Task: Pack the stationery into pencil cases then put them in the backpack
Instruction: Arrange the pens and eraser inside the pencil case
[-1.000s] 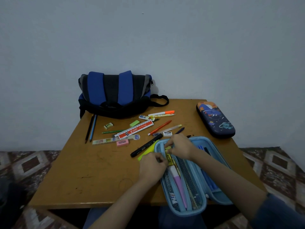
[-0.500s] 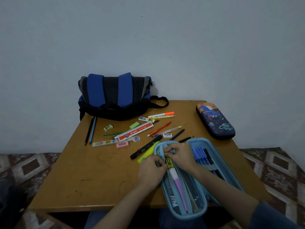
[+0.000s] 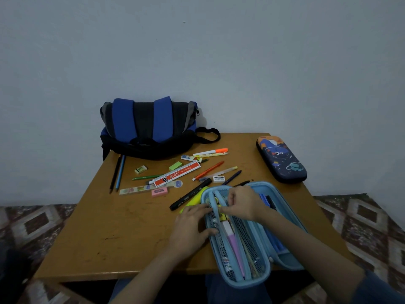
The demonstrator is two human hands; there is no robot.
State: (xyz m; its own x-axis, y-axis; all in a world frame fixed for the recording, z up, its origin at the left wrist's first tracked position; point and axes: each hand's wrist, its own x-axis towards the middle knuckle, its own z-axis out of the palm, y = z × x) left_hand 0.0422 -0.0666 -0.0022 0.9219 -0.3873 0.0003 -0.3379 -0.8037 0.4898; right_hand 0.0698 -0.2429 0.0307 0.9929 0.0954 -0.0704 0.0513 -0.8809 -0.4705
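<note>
Head view: right hand (image 3: 243, 204) pinches a yellow pen (image 3: 223, 216) lying lengthwise in the pencil case (image 3: 247, 280); left hand (image 3: 191, 227), just beside, grips its rim.

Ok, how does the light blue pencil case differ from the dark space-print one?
The light blue pencil case lies open at the near edge, pens showing in its mesh; the dark space-print pencil case is shut, far right. The left hand and right hand touch the blue one; nothing touches the dark one. Both rest on the table.
</note>
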